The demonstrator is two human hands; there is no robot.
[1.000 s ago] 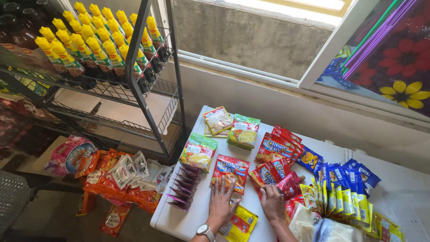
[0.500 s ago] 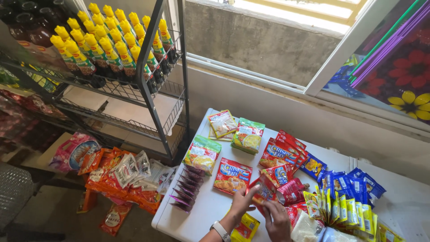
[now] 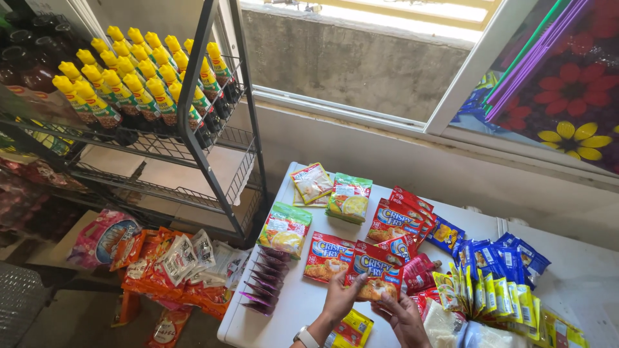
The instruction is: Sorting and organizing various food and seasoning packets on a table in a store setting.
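Head view shows our left hand point(image 3: 340, 298) and right hand point(image 3: 398, 314) pinching a red seasoning packet point(image 3: 376, 274) by its lower edge; it looks light, crinkly and slippery.

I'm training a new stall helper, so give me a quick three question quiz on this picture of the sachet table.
1. True or false: both hands grip the same red packet.
2. Which wrist wears a watch?
3. The purple sachets lie at the table's: A) left edge B) right edge C) far edge.

Key:
1. True; left hand and right hand both grip it.
2. The left.
3. A.
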